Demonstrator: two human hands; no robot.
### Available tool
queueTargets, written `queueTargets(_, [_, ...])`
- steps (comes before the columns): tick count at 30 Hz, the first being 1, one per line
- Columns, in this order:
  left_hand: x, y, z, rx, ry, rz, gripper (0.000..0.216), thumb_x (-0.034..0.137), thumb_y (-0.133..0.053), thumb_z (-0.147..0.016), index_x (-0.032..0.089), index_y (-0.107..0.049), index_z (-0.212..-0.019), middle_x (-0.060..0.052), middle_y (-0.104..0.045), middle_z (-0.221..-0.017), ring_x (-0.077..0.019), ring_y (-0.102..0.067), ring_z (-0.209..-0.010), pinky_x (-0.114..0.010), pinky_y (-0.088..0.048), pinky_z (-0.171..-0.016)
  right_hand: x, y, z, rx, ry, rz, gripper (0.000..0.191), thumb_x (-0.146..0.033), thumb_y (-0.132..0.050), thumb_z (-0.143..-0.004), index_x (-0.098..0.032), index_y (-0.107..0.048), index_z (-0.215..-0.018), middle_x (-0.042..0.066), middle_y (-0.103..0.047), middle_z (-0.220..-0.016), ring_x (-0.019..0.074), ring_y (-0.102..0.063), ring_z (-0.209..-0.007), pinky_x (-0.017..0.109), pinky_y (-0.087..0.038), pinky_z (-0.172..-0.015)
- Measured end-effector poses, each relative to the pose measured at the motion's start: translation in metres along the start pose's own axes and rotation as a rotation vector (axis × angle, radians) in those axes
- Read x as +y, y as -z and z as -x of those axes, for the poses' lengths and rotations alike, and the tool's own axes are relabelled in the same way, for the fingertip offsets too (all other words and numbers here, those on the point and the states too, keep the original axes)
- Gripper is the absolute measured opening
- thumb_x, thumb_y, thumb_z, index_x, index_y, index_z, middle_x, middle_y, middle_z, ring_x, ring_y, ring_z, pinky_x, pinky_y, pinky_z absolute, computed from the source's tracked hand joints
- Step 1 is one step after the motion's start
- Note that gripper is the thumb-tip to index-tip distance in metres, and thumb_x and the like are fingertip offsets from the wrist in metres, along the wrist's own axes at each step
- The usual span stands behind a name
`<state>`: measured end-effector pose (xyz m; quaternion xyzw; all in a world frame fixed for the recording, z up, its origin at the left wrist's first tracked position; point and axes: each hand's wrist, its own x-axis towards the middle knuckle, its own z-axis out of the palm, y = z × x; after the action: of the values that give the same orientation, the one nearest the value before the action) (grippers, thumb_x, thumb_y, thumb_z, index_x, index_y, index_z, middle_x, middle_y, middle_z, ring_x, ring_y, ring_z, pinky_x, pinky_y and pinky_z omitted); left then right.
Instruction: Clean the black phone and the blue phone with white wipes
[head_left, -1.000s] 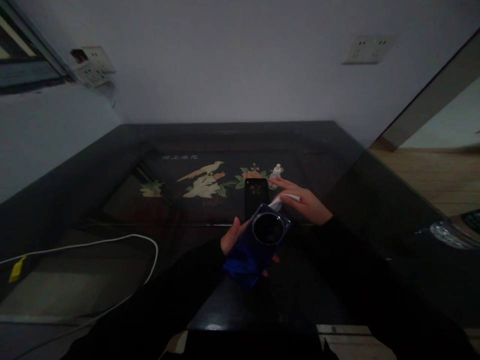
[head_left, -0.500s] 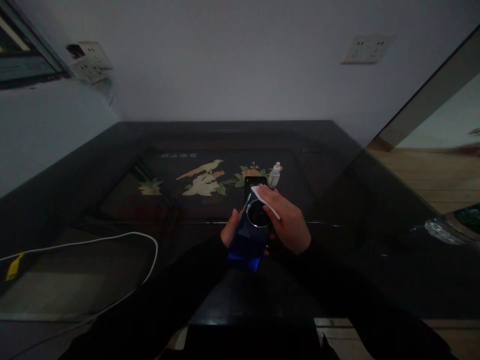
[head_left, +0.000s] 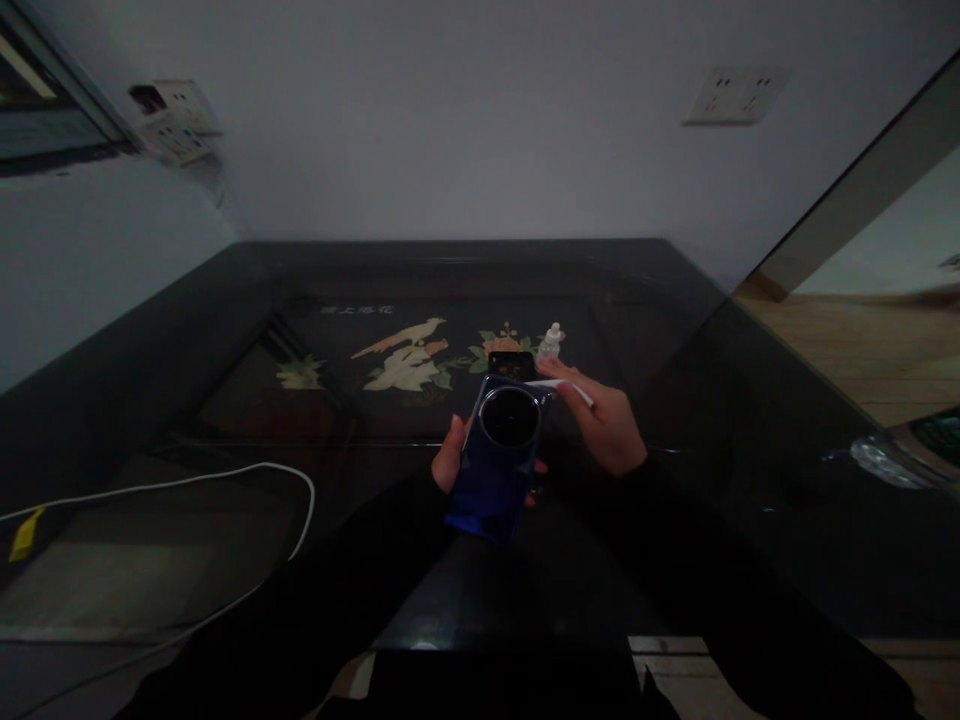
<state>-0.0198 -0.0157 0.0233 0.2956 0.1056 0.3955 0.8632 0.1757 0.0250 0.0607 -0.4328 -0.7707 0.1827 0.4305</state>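
My left hand (head_left: pixel 450 456) is closed around a blue smartphone (head_left: pixel 489 490), its back and large round camera ring facing up. The thumb lies along the phone's left edge, and fingertips show past the right edge. In my right hand (head_left: pixel 606 424) is a thin white wipe (head_left: pixel 581 390), pinched between thumb and fingers at the phone's top right corner. Just beyond the phone lies a flat black object (head_left: pixel 511 364), partly covered by it. A small clear dropper bottle (head_left: pixel 550 340) with a white cap stands behind my right fingertips, its lower part hidden.
The dark glossy table (head_left: pixel 225 290) carries a bird-and-flower picture (head_left: pixel 409 362). A white cable (head_left: pixel 262 467) with a yellow tag (head_left: pixel 27 535) curves across the left side. A clear plastic bottle (head_left: pixel 896 458) lies at the right edge. Wall sockets (head_left: pixel 736 95) are on the wall behind.
My right hand has moved right with the wipe, off the camera ring to the phone's top corner. The phone has shifted slightly left in my left hand.
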Motion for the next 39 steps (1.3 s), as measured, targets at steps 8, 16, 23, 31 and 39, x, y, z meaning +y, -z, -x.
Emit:
queueTargets(8, [0.002, -0.004, 0.000, -0.025, 0.060, 0.018, 0.074, 0.068, -0.042, -0.075, 0.015, -0.044, -0.126, -0.017, -0.063, -0.108, -0.0342, -0.063, -0.093, -0.048, -0.051, -0.067, -0.029, 0.003, -0.010, -0.035, 0.173, -0.053, 0.033, -0.027, -0.037, -0.094, -0.019, -0.057, -0.119, 0.006, -0.055, -0.129, 0.0161, -0.048, -0.122, 0.038, -0.036, -0.104])
queueTargets(16, [0.002, 0.002, 0.004, -0.069, 0.082, 0.003, 0.081, 0.068, -0.035, -0.079, 0.011, -0.033, -0.136, -0.018, -0.066, -0.104, -0.0304, -0.065, -0.089, -0.044, -0.049, -0.075, -0.018, 0.001, -0.009, -0.272, 0.330, 0.025, 0.037, -0.028, -0.033, -0.095, -0.026, -0.046, -0.130, 0.002, -0.048, -0.135, 0.0163, -0.034, -0.132, 0.045, -0.031, -0.107])
queueTargets(23, [0.004, 0.013, 0.000, 0.053, -0.018, 0.127, 0.078, 0.068, -0.033, -0.079, 0.011, -0.038, -0.133, -0.017, -0.066, -0.106, -0.0301, -0.063, -0.094, -0.048, -0.048, -0.078, -0.013, -0.015, 0.009, -0.111, 0.422, 0.185, 0.041, -0.017, -0.039, -0.092, -0.021, -0.043, -0.132, 0.007, -0.047, -0.136, 0.0189, -0.027, -0.135, 0.047, -0.028, -0.109])
queueTargets(31, [0.009, 0.017, -0.001, 0.114, -0.052, 0.077, 0.080, 0.069, -0.036, -0.076, 0.014, -0.039, -0.133, -0.016, -0.063, -0.112, -0.0300, -0.063, -0.096, -0.045, -0.048, -0.079, -0.022, -0.011, 0.009, 0.151, 0.106, -0.108, 0.037, -0.023, -0.031, -0.095, -0.024, -0.048, -0.128, 0.004, -0.052, -0.132, 0.0199, -0.041, -0.127, 0.049, -0.033, -0.106])
queueTargets(39, [0.003, 0.006, -0.001, 0.253, -0.199, 0.115, 0.064, 0.055, -0.031, -0.086, 0.017, -0.035, -0.137, -0.012, -0.063, -0.114, -0.0232, -0.061, -0.100, -0.037, -0.047, -0.084, -0.037, -0.032, 0.009, -0.056, 0.416, 0.240, 0.049, -0.018, -0.038, -0.092, -0.025, -0.030, -0.140, 0.005, -0.040, -0.141, 0.0201, -0.029, -0.134, 0.051, -0.015, -0.113])
